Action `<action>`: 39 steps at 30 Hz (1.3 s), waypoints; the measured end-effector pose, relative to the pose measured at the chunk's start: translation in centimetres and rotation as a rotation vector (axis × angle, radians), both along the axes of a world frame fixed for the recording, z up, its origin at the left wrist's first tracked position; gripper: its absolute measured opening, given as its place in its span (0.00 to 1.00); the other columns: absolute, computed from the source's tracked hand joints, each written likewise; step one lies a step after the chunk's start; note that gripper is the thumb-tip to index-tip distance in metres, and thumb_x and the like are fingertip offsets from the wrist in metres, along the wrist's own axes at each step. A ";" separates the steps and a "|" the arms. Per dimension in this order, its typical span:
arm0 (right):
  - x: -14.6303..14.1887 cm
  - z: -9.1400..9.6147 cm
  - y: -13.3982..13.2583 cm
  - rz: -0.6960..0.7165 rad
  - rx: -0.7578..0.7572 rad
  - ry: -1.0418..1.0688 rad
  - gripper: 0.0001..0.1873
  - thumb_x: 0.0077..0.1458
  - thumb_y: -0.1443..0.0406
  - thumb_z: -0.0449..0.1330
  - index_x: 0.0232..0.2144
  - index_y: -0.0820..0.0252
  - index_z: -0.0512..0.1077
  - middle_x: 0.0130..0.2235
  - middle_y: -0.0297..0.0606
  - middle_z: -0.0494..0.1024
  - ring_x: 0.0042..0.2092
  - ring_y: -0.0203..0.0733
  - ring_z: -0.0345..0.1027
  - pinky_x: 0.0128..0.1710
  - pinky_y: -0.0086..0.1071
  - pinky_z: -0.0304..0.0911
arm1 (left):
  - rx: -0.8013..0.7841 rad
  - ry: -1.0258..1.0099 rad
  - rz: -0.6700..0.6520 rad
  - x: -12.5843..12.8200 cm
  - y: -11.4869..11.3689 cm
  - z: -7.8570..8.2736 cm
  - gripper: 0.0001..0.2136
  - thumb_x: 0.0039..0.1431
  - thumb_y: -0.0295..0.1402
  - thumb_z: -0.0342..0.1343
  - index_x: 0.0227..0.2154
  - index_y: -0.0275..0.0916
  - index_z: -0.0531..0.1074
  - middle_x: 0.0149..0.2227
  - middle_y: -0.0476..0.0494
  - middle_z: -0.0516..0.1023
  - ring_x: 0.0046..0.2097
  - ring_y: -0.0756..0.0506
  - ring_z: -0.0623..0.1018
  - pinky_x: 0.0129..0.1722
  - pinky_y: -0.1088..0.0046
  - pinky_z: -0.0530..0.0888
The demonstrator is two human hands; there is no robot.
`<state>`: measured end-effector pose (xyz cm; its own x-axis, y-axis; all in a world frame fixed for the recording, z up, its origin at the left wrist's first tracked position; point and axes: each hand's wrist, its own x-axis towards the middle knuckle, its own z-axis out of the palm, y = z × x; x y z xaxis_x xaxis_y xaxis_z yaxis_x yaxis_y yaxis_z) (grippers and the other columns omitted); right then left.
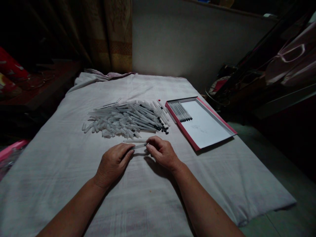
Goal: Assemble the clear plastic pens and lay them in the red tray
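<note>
One slim, translucent pen piece (140,146) is pinched at either end by the left hand (115,161) and right hand (163,153), its covered ends hard to make out. Beyond them, overlapping plastic pen parts (123,118) heap on a creased, pale cloth (145,204); to the hands' right sits a shallow, red-edged box (209,126) holding black-tipped pens (181,112), and far ahead a patterned curtain (118,36) and plain wall (172,42) stand in shadow.

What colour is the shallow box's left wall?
The left wall is pinkish red, best seen in the head view.
</note>
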<state>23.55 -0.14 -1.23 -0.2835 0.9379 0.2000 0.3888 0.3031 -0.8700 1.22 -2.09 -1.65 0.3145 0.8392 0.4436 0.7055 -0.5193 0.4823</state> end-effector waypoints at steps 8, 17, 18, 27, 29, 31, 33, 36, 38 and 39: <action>-0.2 -0.2 0.1 -0.032 0.030 0.018 0.07 0.59 0.62 0.56 0.34 0.57 0.74 0.30 0.33 0.79 0.32 0.38 0.72 0.37 0.30 0.65 | -0.002 -0.013 -0.007 0.0 -0.1 0.0 0.12 0.68 0.39 0.51 0.43 0.41 0.76 0.38 0.43 0.83 0.40 0.45 0.81 0.41 0.69 0.76; 0.0 -0.3 0.4 -0.149 -0.045 0.192 0.10 0.59 0.58 0.56 0.33 0.57 0.71 0.27 0.34 0.77 0.30 0.37 0.71 0.30 0.28 0.65 | -0.061 0.095 0.030 -0.6 0.1 0.3 0.16 0.69 0.42 0.47 0.40 0.41 0.78 0.35 0.43 0.82 0.37 0.44 0.80 0.38 0.68 0.76; 0.0 -0.4 0.4 -0.156 -0.055 0.204 0.10 0.59 0.58 0.56 0.32 0.57 0.71 0.27 0.34 0.77 0.29 0.37 0.71 0.29 0.28 0.64 | -0.060 0.096 0.036 -0.6 0.2 0.4 0.16 0.69 0.42 0.47 0.39 0.41 0.78 0.34 0.43 0.82 0.35 0.44 0.80 0.37 0.69 0.75; -0.3 -0.8 0.7 -0.134 -0.136 0.238 0.11 0.57 0.56 0.57 0.29 0.57 0.70 0.25 0.34 0.75 0.28 0.37 0.69 0.26 0.27 0.63 | -0.021 -0.031 0.095 -0.5 0.3 0.3 0.11 0.66 0.41 0.51 0.37 0.41 0.74 0.35 0.45 0.80 0.36 0.45 0.79 0.37 0.70 0.75; -0.4 -0.8 0.7 -0.136 -0.149 0.253 0.12 0.56 0.56 0.57 0.29 0.58 0.70 0.25 0.34 0.75 0.27 0.37 0.69 0.26 0.27 0.62 | -0.009 -0.047 0.110 -0.5 0.4 0.1 0.10 0.65 0.41 0.52 0.37 0.41 0.74 0.35 0.45 0.79 0.36 0.45 0.79 0.38 0.70 0.75; -0.5 -0.8 0.8 -0.138 -0.159 0.267 0.12 0.56 0.55 0.57 0.28 0.58 0.71 0.24 0.34 0.74 0.27 0.37 0.69 0.25 0.27 0.62 | 0.003 -0.056 0.114 -0.6 0.5 0.0 0.09 0.65 0.40 0.53 0.37 0.41 0.73 0.35 0.46 0.79 0.36 0.45 0.79 0.38 0.70 0.75; -0.5 -0.7 0.9 -0.136 -0.168 0.275 0.13 0.55 0.55 0.58 0.28 0.58 0.71 0.24 0.33 0.74 0.27 0.37 0.68 0.25 0.27 0.62 | 0.009 -0.058 0.116 -0.6 0.5 0.0 0.08 0.64 0.39 0.53 0.37 0.41 0.73 0.35 0.46 0.79 0.36 0.45 0.78 0.38 0.71 0.74; -0.5 -0.9 1.0 -0.128 -0.189 0.285 0.13 0.54 0.55 0.58 0.27 0.58 0.70 0.23 0.32 0.73 0.25 0.36 0.67 0.25 0.27 0.61 | 0.026 -0.079 0.127 -0.5 0.5 0.1 0.08 0.64 0.38 0.54 0.37 0.41 0.73 0.35 0.46 0.78 0.36 0.46 0.78 0.38 0.71 0.74; -0.5 -1.1 1.2 -0.130 -0.200 0.292 0.14 0.54 0.54 0.58 0.26 0.58 0.70 0.23 0.33 0.73 0.25 0.36 0.67 0.26 0.28 0.62 | 0.042 -0.098 0.134 -0.4 0.4 0.2 0.07 0.63 0.38 0.54 0.36 0.41 0.73 0.34 0.46 0.78 0.36 0.46 0.78 0.39 0.71 0.75; -0.4 -1.2 1.2 -0.134 -0.199 0.293 0.14 0.55 0.54 0.57 0.27 0.58 0.70 0.24 0.33 0.73 0.26 0.36 0.67 0.26 0.28 0.62 | 0.047 -0.101 0.134 -0.4 0.4 0.3 0.07 0.63 0.38 0.54 0.36 0.41 0.73 0.34 0.46 0.78 0.36 0.46 0.78 0.39 0.71 0.74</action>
